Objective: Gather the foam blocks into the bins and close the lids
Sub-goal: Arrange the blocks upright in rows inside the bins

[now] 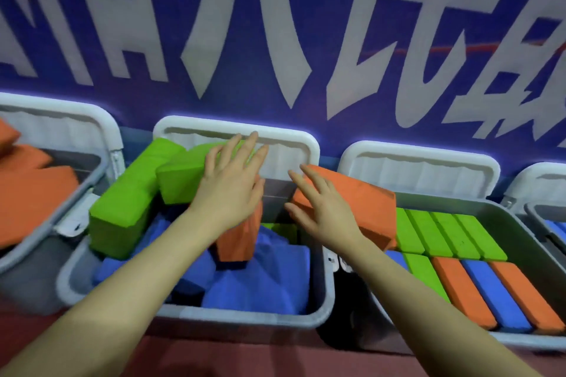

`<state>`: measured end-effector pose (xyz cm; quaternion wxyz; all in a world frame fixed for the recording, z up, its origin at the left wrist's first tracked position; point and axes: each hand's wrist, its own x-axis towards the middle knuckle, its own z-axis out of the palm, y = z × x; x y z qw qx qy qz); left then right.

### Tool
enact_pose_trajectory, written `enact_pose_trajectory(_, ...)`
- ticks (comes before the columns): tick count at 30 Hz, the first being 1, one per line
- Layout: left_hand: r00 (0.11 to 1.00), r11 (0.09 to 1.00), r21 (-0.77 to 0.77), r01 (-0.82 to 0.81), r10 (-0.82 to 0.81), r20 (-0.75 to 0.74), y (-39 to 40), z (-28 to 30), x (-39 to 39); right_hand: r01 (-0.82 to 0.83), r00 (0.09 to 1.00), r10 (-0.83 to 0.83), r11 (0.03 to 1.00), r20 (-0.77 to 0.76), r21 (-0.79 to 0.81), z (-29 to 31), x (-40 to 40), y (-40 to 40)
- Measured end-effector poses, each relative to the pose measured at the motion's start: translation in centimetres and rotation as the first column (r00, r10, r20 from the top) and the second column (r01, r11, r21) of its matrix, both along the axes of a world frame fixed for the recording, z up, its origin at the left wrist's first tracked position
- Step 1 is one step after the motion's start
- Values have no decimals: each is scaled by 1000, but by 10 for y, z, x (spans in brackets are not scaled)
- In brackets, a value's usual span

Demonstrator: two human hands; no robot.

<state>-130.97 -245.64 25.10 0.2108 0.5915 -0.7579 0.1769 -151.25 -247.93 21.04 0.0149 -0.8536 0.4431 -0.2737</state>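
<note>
The middle grey bin (196, 314) holds blue blocks (263, 278), green blocks (122, 208) piled at its left and an upright orange block (242, 242). Its white lid (294, 144) stands open against the wall. My left hand (232, 184) hovers with straight spread fingers over a green block (180, 174) and the upright orange one. My right hand (321, 208) lies with straight fingers on a large orange block (361, 202) that rests tilted across the rims of the middle and right bins.
The right bin (533, 242) holds neat rows of green, orange and blue blocks, lid (422, 162) open. The left bin (39, 242) holds orange blocks (33, 193). A further bin (545, 217) shows at the far right. Blue wall with white lettering behind; red floor in front.
</note>
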Motion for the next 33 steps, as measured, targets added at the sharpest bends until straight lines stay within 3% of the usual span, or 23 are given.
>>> enact_pose_trajectory(5,977,975,130,-183,195,-86,28,-7,88,-128,987,124,991,-103,-29,22,76,-4)
enact_pose_trajectory(8,946,932,208,-297,317,-70,45,-25,124,-90,964,93,996,-250,22,27,118,-4)
enact_pose_trajectory(12,917,894,246,-373,396,-51,61,-48,150,-37,918,4,996,-397,-76,16,154,-3)
enact_pose_trajectory(15,893,853,309,-421,449,-25,61,-64,161,-4,921,-71,982,-384,-190,10,162,-7)
enact_pose_trajectory(19,875,808,372,-458,483,30,54,-80,171,21,919,-57,995,-391,-95,4,163,-16)
enact_pose_trajectory(21,867,801,381,-462,498,6,51,-86,175,-11,924,-39,992,-380,-127,1,162,-15)
enact_pose_trajectory(26,858,840,299,-452,502,-113,47,-87,183,-77,959,-2,960,-282,-267,-14,156,-20)
enact_pose_trajectory(29,913,912,109,-396,403,-56,45,-85,183,-106,973,27,935,-229,-338,-21,149,-16)
enact_pose_trajectory(33,920,920,-65,-387,389,37,43,-69,172,-84,987,27,926,-156,-368,-20,131,-15)
